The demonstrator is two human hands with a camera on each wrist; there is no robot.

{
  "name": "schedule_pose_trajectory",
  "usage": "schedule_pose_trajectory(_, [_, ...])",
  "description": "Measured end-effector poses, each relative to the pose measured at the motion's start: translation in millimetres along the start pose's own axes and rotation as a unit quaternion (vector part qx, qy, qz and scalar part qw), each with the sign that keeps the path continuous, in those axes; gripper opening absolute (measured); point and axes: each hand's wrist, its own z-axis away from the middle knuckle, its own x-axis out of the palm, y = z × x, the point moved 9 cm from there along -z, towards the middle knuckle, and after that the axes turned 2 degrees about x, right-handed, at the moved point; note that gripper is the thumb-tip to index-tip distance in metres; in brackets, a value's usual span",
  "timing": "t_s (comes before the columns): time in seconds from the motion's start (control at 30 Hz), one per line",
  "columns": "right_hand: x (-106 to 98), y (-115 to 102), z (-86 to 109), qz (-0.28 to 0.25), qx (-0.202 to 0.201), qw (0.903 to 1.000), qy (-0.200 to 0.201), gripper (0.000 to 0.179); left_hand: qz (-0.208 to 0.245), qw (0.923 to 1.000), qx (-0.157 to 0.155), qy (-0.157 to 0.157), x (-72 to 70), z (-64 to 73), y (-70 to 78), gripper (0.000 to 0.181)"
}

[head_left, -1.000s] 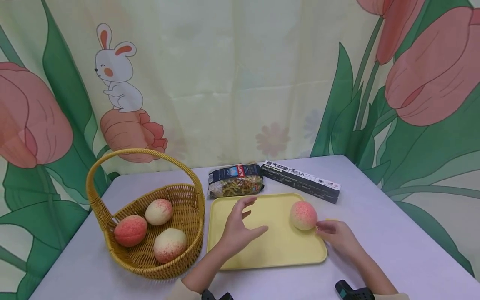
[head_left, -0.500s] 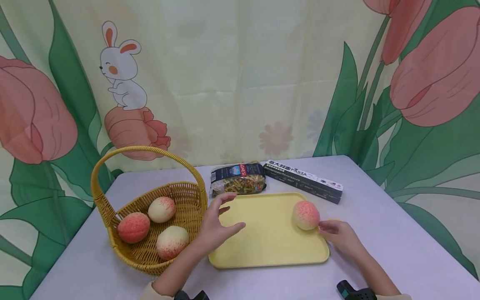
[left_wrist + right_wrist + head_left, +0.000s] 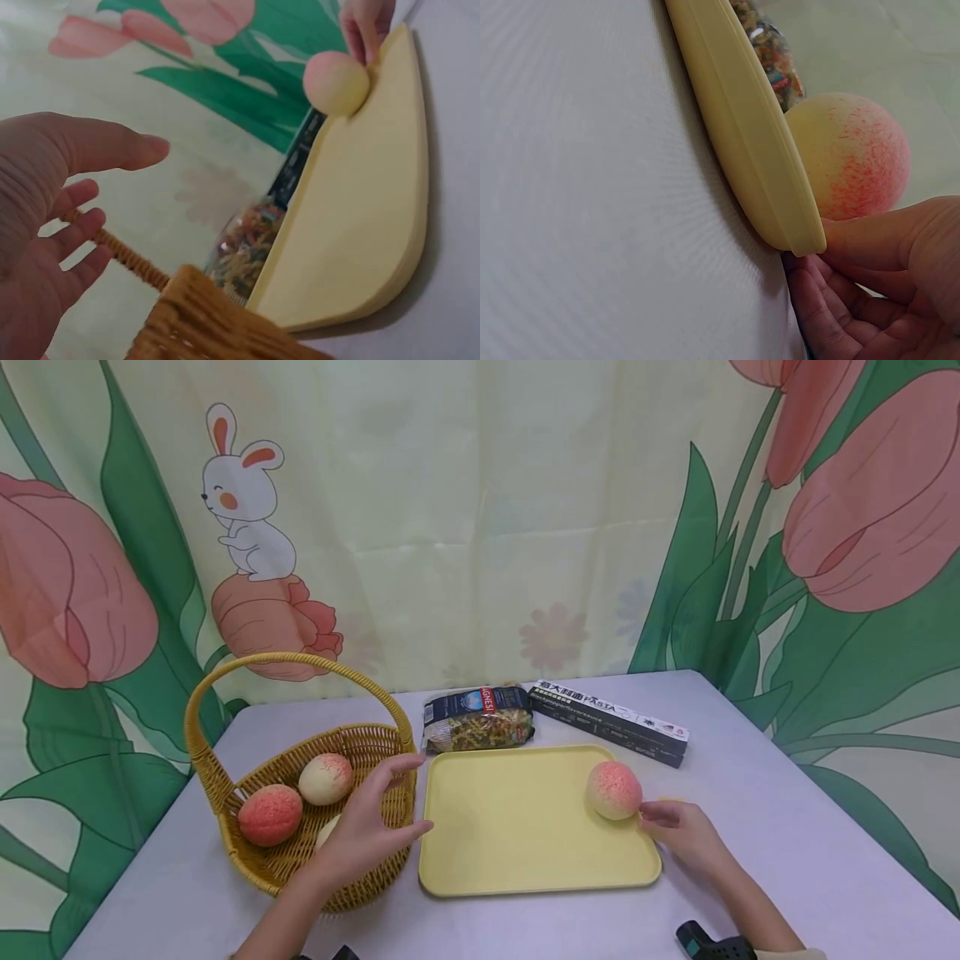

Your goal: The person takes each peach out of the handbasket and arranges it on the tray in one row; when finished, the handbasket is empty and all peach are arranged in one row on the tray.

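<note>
My left hand (image 3: 367, 818) hovers over the right side of the wicker basket (image 3: 300, 877), thumb and fingers spread apart with nothing between them. Inside the basket lie a red peach (image 3: 270, 815), a pale peach with a pink blush (image 3: 326, 778) and another pale one mostly hidden by that hand. My right hand (image 3: 686, 835) pinches the right edge of the yellow tray (image 3: 525, 835), thumb over the rim and fingers below it, as the right wrist view shows. A pink and cream peach (image 3: 855, 157) sits on the tray just beside the thumb.
Behind the tray lie a bag of coloured pasta (image 3: 480, 720) and a long black pasta box (image 3: 609, 723), set at an angle. A curtain printed with tulips and a rabbit (image 3: 255, 518) hangs behind the white table (image 3: 765, 793). The basket's tall handle (image 3: 300, 658) arches upward.
My left hand has moved left, from above the tray to above the basket, its fingers still spread. The right hand stays at the tray's edge, and the peach beside it has not moved.
</note>
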Motion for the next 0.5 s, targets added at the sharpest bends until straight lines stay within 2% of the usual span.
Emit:
schedule_pose_trajectory(0.17, [1, 1, -0.1, 0.002, 0.003, 1.0, 0.0, 0.039, -0.018, 0.9995, -0.016, -0.019, -17.9, 10.4, -15.3, 0.067])
schedule_pose_trajectory(0.4, [1, 4, -0.8, 0.001, 0.008, 1.0, 0.003, 0.04, -0.002, 0.9959, -0.077, -0.046, -38.8, 22.7, -40.6, 0.062])
schedule_pose_trajectory(0.5, [0, 4, -1.5, 0.0, 0.004, 1.0, 0.002, 0.04, -0.002, 0.9923, -0.102, -0.071, -45.0, 26.4, -49.0, 0.06])
